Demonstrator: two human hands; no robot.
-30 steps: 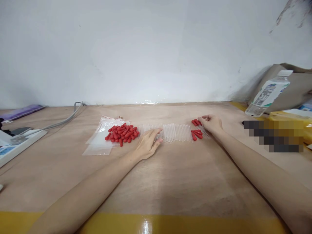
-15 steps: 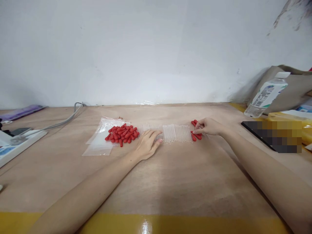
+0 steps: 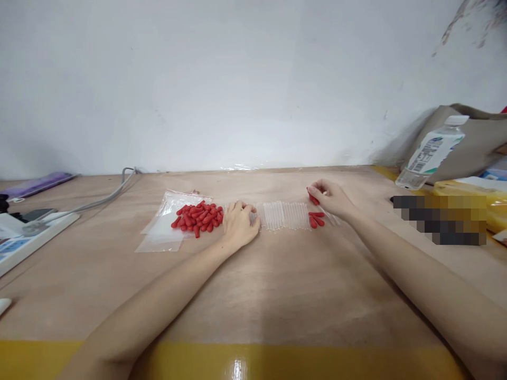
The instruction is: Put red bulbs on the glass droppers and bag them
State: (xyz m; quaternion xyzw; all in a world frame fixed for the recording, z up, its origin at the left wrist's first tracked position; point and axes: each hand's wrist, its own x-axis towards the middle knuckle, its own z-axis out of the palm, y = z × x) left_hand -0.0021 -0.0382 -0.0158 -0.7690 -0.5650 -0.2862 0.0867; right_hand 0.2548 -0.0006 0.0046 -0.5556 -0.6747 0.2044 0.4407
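A row of thin clear dropper tubes (image 3: 283, 215) lies side by side on the table. My left hand (image 3: 240, 228) rests palm down over the row's left part, its fingers loosely bent and apart. Left of it is a heap of red rubber bulbs (image 3: 198, 216), partly on clear zip bags (image 3: 158, 240). At the row's right end, my right hand (image 3: 331, 198) has thumb and fingers pinched on a red rubber bulb (image 3: 312, 198). Several more red bulbs (image 3: 316, 220) lie just below, against the tubes' right end. A small clear bag edge (image 3: 334, 220) shows beneath my right wrist.
On the right stand a water bottle (image 3: 433, 150), a grey bag (image 3: 463, 148) and a yellow package (image 3: 459, 187), with a blurred-out dark item (image 3: 439, 219) nearby. A power strip (image 3: 39, 232) with a grey cable (image 3: 106, 196) and a purple pouch (image 3: 37, 184) lie left.
My right hand has moved up and slightly left, from the lower red bulbs to the upper one. The fingers of my left hand have bent more, and the hand has drawn back slightly left.
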